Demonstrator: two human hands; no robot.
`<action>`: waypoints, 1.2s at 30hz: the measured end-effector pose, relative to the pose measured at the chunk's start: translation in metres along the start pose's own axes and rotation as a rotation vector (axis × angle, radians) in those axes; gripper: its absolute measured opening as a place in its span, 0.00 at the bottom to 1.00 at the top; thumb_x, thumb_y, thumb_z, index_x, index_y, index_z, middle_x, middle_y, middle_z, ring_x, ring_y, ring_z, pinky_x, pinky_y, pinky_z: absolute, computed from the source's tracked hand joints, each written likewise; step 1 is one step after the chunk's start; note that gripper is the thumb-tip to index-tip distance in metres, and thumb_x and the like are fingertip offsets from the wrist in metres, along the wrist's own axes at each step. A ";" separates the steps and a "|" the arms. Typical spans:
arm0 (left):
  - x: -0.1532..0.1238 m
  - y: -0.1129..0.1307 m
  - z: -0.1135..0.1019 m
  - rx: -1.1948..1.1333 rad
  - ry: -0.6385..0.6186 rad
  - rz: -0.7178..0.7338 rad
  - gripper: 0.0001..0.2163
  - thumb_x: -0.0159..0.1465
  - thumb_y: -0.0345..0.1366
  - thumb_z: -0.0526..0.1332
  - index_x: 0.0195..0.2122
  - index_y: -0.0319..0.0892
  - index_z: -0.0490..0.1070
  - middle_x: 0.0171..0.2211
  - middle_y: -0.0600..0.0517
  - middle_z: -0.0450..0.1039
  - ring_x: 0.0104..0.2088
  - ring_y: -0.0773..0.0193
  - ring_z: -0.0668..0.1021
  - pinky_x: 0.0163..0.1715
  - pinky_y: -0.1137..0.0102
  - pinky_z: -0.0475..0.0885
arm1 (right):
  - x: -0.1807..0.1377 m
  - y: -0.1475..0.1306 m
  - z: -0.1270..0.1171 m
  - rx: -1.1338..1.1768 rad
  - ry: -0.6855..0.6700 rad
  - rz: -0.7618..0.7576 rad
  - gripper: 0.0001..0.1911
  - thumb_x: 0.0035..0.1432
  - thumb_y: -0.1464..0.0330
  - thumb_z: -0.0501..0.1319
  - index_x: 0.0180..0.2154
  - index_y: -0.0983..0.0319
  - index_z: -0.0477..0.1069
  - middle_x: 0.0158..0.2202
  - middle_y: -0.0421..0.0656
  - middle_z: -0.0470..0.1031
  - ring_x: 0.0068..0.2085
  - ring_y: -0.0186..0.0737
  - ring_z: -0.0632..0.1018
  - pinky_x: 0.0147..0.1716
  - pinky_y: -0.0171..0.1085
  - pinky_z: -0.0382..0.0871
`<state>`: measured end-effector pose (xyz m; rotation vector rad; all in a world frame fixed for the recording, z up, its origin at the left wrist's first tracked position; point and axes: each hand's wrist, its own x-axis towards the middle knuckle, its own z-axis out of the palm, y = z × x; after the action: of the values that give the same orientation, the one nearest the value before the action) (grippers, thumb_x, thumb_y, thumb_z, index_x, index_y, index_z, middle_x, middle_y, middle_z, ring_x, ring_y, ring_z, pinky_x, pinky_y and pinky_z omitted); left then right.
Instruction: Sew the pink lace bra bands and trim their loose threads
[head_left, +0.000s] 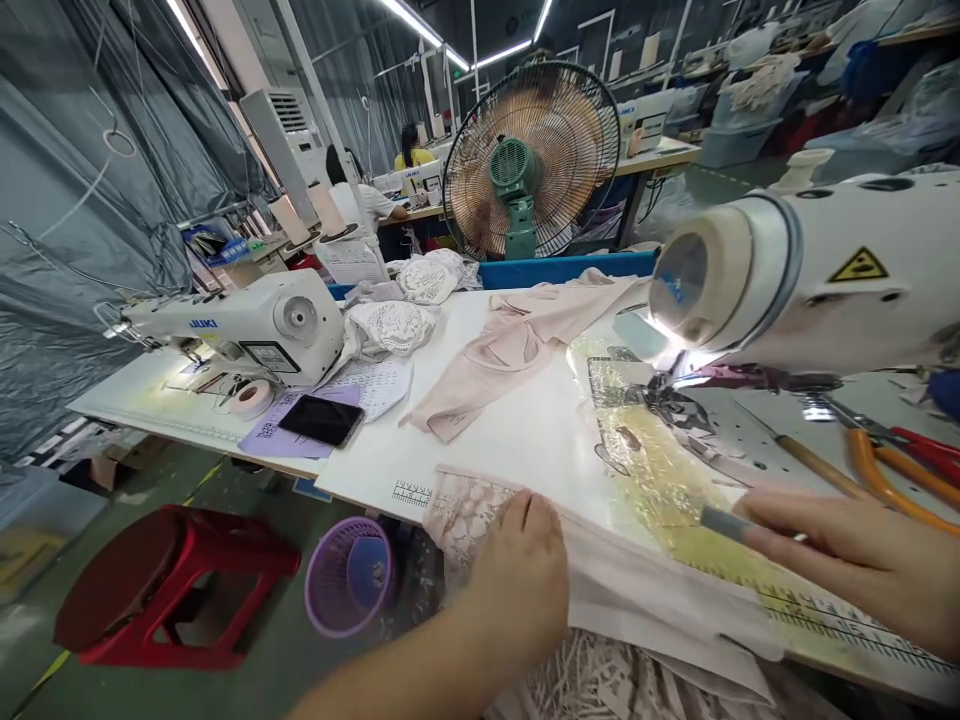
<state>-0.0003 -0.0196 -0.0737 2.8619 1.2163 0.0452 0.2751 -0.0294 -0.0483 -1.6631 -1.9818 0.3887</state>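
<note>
My left hand is at the table's front edge, its fingers closed on a beige lace garment piece. From there the smooth beige cloth runs right along the edge and hangs over it. My right hand is closed around a small grey flat-ended tool, whose kind I cannot make out. It is held above the table's right side, near the yellow plate of the sewing machine. Another beige garment piece lies spread further back on the white table.
Orange-handled scissors lie right of the machine's needle area. On the left are a phone, a tape roll and a second sewing machine. White lace pieces and a fan stand behind. A red stool and purple basket are below.
</note>
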 end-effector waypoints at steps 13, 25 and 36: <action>-0.009 0.007 0.007 -0.110 0.223 -0.090 0.22 0.69 0.41 0.49 0.63 0.46 0.61 0.60 0.37 0.63 0.61 0.45 0.66 0.60 0.50 0.65 | 0.023 -0.060 0.089 -0.191 0.123 -0.371 0.22 0.66 0.70 0.44 0.39 0.62 0.77 0.23 0.42 0.67 0.20 0.39 0.71 0.16 0.34 0.56; -0.009 0.008 0.016 -0.125 0.211 -0.146 0.24 0.67 0.44 0.52 0.65 0.52 0.57 0.60 0.38 0.60 0.60 0.45 0.66 0.56 0.49 0.69 | 0.028 -0.067 0.088 -0.256 0.137 -0.426 0.19 0.64 0.72 0.45 0.31 0.63 0.73 0.21 0.39 0.60 0.19 0.37 0.65 0.17 0.33 0.48; -0.007 0.005 0.008 -0.105 0.138 -0.118 0.24 0.67 0.46 0.53 0.65 0.51 0.58 0.58 0.39 0.61 0.60 0.45 0.66 0.56 0.49 0.69 | 0.028 -0.056 0.080 -0.264 0.045 -0.493 0.12 0.53 0.80 0.51 0.30 0.61 0.70 0.24 0.40 0.61 0.22 0.38 0.64 0.20 0.37 0.46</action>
<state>-0.0011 -0.0285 -0.0813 2.7313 1.3609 0.2978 0.1810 -0.0053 -0.0791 -1.2413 -2.3920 -0.0949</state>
